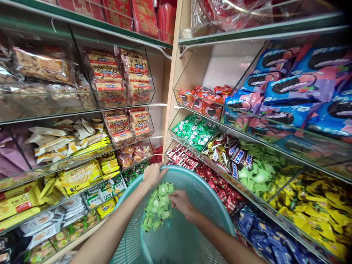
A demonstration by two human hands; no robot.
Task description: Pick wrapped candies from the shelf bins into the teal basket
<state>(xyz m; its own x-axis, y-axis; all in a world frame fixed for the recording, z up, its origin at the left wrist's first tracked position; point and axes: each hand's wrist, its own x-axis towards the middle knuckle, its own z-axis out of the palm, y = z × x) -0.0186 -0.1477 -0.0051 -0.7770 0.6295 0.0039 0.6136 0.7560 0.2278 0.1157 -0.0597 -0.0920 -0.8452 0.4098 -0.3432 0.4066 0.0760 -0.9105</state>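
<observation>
Pale green packets (pixel 158 207) lie heaped, left hand (pixel 152 175) gripping basket (pixel 176 244), right hand (pixel 182 202) closed alongside.

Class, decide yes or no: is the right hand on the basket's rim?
No, the right hand is inside the basket, at the light green packets, while the left hand is at the rim.

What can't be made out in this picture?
All in the head view:
Light-green packets: print too small to read.
Right hand: the hand itself hides whether it holds one.
Basket: left hand covers part of it; picture's bottom edge cuts off the near side.
</observation>
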